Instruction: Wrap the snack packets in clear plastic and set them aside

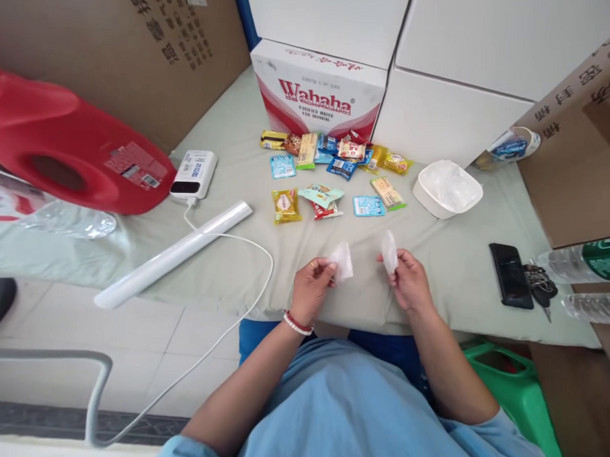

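Note:
My left hand [310, 285] pinches a small clear plastic bag [342, 261] above the near edge of the pale green table [233, 266]. My right hand [407, 279] holds a second small clear plastic bag [389, 251], a short gap apart from the first. Beyond my hands lie several small snack packets [332, 169] scattered on the table, in yellow, blue and teal wrappers. A white bowl [447, 189] lined with clear plastic stands to the right of the packets.
A Wahaha carton [317, 95] and white boxes stand at the back. To the left are a red jug [62, 147], a white power bank [194, 174] with cable and a white roll [174, 254]. A black phone [510, 274], keys [540, 283] and water bottles [584, 265] lie right.

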`<state>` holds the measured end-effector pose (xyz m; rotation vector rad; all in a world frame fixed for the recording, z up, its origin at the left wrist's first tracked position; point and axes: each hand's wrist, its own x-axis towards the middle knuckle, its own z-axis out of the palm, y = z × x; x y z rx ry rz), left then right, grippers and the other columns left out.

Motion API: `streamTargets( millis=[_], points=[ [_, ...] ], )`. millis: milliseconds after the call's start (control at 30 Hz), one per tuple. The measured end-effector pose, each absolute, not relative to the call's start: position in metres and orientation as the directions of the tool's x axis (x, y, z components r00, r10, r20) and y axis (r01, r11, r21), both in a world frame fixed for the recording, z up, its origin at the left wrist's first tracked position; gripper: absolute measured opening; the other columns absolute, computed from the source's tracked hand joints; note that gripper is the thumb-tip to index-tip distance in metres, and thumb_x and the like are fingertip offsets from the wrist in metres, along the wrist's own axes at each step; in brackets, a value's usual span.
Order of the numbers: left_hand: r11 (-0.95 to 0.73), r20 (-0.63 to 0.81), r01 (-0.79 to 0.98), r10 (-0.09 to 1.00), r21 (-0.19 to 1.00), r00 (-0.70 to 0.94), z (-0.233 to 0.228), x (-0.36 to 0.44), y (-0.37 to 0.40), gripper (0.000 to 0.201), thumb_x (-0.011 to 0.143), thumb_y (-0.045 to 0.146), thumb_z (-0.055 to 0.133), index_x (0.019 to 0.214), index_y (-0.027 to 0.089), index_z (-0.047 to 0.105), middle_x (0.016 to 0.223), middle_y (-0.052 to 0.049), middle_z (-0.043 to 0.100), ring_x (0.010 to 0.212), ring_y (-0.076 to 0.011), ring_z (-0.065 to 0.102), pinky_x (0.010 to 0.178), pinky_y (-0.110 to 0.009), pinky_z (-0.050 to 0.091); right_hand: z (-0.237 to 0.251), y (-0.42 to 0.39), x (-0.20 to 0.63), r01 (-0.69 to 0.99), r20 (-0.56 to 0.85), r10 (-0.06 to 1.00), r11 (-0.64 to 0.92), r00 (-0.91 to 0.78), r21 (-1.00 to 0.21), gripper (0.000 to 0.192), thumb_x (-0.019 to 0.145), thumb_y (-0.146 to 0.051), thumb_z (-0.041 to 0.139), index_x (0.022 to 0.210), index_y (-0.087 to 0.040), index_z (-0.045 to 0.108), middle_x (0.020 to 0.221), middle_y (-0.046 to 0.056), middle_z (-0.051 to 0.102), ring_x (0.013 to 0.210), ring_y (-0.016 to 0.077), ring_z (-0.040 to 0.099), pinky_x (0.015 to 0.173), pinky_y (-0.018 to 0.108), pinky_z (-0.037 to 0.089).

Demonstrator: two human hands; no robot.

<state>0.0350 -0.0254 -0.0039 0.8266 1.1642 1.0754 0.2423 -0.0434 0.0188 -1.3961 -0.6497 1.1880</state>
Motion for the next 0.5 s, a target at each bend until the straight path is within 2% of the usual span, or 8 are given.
streamTargets(
  millis=[67, 167, 200, 267, 367, 500],
  points=[
    [0.304, -0.303, -0.189, 0.952, 0.934, 0.033, -0.008, 0.028, -0.025, 0.039, 0.075, 0.052, 0.080, 0.086, 0.018, 0.065, 0.069, 0.003, 0.063, 0.058, -0.0099, 0.055, 0.057, -0.025, 0.046, 0.026, -0.030, 0.275, -0.201, -0.213, 0.861, -0.132, 0.461, -0.971, 0.024, 0.071, -0.038, 0.076, 0.086, -0.027, 0.061, 0.068, -0.004, 0.063, 0.046, 0.0095, 0.040, 0.042, 0.023, 0.031],
    [0.284, -0.282, -0.139, 0.959, 0.949, 0.036, -0.015, 0.022, -0.028, 0.037, 0.077, 0.050, 0.080, 0.090, 0.019, 0.064, 0.071, 0.003, 0.065, 0.058, -0.0105, 0.058, 0.059, -0.026, 0.049, 0.041, 0.008, 0.340, 0.105, 0.073, 0.720, 0.001, 0.690, -0.994, 0.030, 0.075, -0.030, 0.068, 0.101, -0.029, 0.054, 0.066, -0.007, 0.053, 0.053, 0.0132, 0.049, 0.051, 0.025, 0.042],
    [0.273, -0.269, -0.126, 0.962, 0.954, 0.045, -0.018, 0.021, -0.030, 0.037, 0.077, 0.048, 0.080, 0.092, 0.020, 0.062, 0.072, 0.003, 0.066, 0.058, -0.0110, 0.059, 0.060, -0.026, 0.049, 0.047, 0.023, 0.362, 0.253, 0.172, 0.661, -0.028, 0.731, -0.967, 0.029, 0.079, -0.029, 0.061, 0.107, -0.029, 0.052, 0.068, -0.006, 0.053, 0.056, 0.0151, 0.051, 0.055, 0.028, 0.045],
    [0.244, -0.239, -0.101, 0.969, 0.964, 0.062, -0.021, 0.019, -0.034, 0.035, 0.079, 0.046, 0.080, 0.092, 0.021, 0.059, 0.072, 0.003, 0.066, 0.058, -0.0118, 0.061, 0.059, -0.026, 0.050, 0.058, 0.052, 0.403, 0.517, 0.331, 0.561, -0.211, 0.759, -0.830, 0.027, 0.087, -0.025, 0.044, 0.113, -0.027, 0.048, 0.077, -0.001, 0.057, 0.065, 0.0194, 0.056, 0.065, 0.035, 0.051],
    [0.207, -0.200, -0.067, 0.976, 0.976, 0.087, -0.024, 0.020, -0.037, 0.033, 0.081, 0.046, 0.079, 0.087, 0.022, 0.057, 0.068, 0.004, 0.064, 0.057, -0.0121, 0.060, 0.058, -0.025, 0.049, 0.065, 0.086, 0.443, 0.607, 0.365, 0.557, -0.342, 0.746, -0.717, 0.023, 0.086, -0.020, 0.043, 0.103, -0.027, 0.057, 0.092, 0.007, 0.061, 0.093, 0.0262, 0.057, 0.092, 0.046, 0.048],
    [0.138, -0.132, -0.034, 0.982, 0.990, 0.136, -0.022, 0.020, -0.037, 0.029, 0.085, 0.046, 0.076, 0.088, 0.021, 0.064, 0.074, 0.001, 0.064, 0.061, -0.0125, 0.061, 0.061, -0.026, 0.050, 0.060, 0.105, 0.458, 0.649, 0.256, 0.688, -0.400, 0.679, -0.648, 0.008, 0.080, -0.019, 0.060, 0.076, -0.024, 0.065, 0.098, 0.012, 0.058, 0.109, 0.0319, 0.049, 0.104, 0.054, 0.039]
  ],
)
